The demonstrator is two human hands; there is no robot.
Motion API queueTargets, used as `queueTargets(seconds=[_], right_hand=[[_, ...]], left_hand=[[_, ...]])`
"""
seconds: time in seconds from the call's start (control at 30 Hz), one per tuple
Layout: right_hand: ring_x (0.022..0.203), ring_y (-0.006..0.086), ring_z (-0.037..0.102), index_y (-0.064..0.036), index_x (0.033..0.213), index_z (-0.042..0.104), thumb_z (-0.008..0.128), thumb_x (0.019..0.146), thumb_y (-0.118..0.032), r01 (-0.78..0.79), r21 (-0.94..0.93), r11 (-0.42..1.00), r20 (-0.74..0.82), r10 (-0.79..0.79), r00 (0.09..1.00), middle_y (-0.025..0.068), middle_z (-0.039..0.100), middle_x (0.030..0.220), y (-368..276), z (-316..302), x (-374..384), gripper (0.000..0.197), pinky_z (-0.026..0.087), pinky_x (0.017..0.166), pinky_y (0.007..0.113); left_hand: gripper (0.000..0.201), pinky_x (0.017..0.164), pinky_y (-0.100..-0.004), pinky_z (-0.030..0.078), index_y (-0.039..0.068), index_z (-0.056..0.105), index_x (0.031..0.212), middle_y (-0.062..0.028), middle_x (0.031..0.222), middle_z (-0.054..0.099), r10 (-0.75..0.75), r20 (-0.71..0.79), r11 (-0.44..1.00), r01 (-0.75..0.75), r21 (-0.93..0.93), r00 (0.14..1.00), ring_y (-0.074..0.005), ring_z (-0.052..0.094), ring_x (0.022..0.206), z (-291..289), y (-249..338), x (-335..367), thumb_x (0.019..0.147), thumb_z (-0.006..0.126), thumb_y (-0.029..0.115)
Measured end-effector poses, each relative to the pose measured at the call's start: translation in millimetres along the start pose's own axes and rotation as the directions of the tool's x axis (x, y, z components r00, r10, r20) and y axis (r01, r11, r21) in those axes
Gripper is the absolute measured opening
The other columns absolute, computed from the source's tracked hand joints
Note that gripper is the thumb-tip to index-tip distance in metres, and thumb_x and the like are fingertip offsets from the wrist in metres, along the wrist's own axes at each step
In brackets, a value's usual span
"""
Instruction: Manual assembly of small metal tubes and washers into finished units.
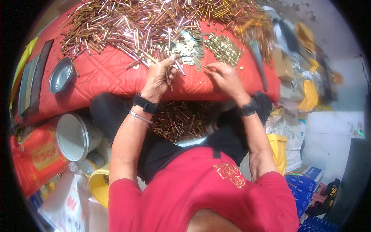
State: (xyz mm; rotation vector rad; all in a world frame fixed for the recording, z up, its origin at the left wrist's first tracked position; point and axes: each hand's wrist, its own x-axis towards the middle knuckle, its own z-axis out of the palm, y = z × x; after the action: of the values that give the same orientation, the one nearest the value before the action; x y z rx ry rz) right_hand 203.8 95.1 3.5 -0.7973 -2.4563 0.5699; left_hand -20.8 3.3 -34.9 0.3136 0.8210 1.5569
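Rods (169, 75), thin, stiff and likely slippery, sit bunched in the left hand (157, 77); right hand (224, 77), at three o'clock, pinches one rod mid-length.

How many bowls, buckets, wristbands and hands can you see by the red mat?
Hands: 2, left hand and right hand
Black wristbands: 2
Small metal bowl: 1
Grey bucket: 1
Yellow bucket: 1
Total: 7

Thin copper-coloured rods (169, 73) bunched upright in the left hand; silvery washers (189, 52) heaped just beyond.
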Motion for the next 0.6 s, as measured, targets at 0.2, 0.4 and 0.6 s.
queueTargets(seconds=[0.2, 0.4, 0.6], right_hand=[[0.076, 0.0308, 0.064, -0.0074, 0.09, 0.067, 0.061, 0.084, -0.015, 0.075, -0.021, 0.997, 0.082, -0.073, 0.994, 0.0138, 0.065, 0.08, 7, 16, 6, 0.012, 0.05, 0.067, 0.039], [0.077, 0.0335, 0.065, -0.0105, 0.084, 0.068, 0.058, 0.076, -0.017, 0.193, -0.407, 0.893, 0.452, 0.013, 0.892, 0.0149, 0.066, 0.079, -5, 2, 47, 0.014, 0.052, 0.067, 0.044], [0.083, 0.0303, 0.066, -0.0152, 0.091, 0.071, 0.062, 0.077, -0.023, 0.256, -0.43, 0.866, 0.672, 0.117, 0.732, 0.0123, 0.069, 0.087, -19, 3, 90, 0.018, 0.053, 0.073, 0.042]], left_hand=[[0.03, 0.047, -0.0157, 0.041, -0.006, 0.053, 0.115, -0.0047, 0.085, 0.06, -0.042, 0.023, 0.989, 0.045, -0.14, 0.999, -0.0056, 0.052, 0.059, -5, -4, 8, 0.092, 0.057, 0.013], [0.03, 0.048, -0.0153, 0.042, -0.006, 0.053, 0.117, -0.0095, 0.096, 0.065, -0.01, 0.032, 1.0, 0.011, -0.008, 0.999, -0.0036, 0.051, 0.057, 3, -1, 4, 0.089, 0.057, 0.005], [0.028, 0.046, -0.0145, 0.039, -0.003, 0.056, 0.115, -0.0078, 0.094, 0.067, 0.091, 0.076, 0.993, -0.097, 0.074, 0.993, -0.0016, 0.048, 0.055, 5, 1, 0, 0.088, 0.06, 0.006]])
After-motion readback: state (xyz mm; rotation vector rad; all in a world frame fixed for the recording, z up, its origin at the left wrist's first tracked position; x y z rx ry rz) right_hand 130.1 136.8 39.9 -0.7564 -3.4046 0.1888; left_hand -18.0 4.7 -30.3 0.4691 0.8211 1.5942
